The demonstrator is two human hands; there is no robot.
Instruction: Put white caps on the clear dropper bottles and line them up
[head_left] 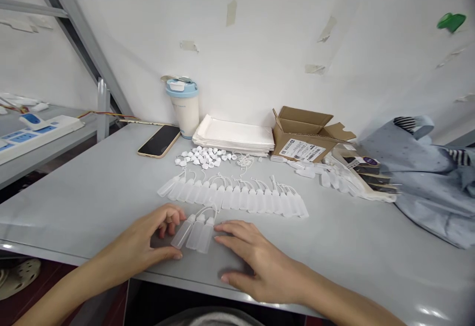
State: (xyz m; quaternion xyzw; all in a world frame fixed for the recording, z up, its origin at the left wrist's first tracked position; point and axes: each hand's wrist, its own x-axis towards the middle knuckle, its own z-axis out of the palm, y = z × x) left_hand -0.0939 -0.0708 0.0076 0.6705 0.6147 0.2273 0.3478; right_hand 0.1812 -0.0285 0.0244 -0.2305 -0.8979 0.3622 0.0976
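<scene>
Near front edge of flat grey table [92, 192]: group of three small translucent plastic dropper bottles [195, 233], lying side by side and touching, nozzle ends pointing away, thin cap tethers looping above them.

Left hand [154, 239]: curled into a loose C at left of the group. Thumb tip at base of leftmost bottle, fingers bent in near its neck. Not closed round anything.

Right hand [256, 261]: palm down, flat on table, fingers straight and close together, fingertips against rightmost bottle of the three (no pinch, no grasp).

Behind the group, apart from it: long row of matching translucent bottles [233, 197], laid side by side on the same slant. Farther back: scatter of small white plastic caps [204, 157]. Left of caps: black-screened smartphone in pale case [159, 141], face up.

Against white wall [260, 44]: white tumbler with light-blue lid [183, 106], stack of flat white trays [235, 135] just beside it, then open brown cardboard box with printed label [306, 138]. Right of box: further loose bottles [328, 177], too blurred to count. Far right: crumpled blue-grey dotted cloth [426, 177]. Far left, off the table: white-and-blue power strip [37, 133].
</scene>
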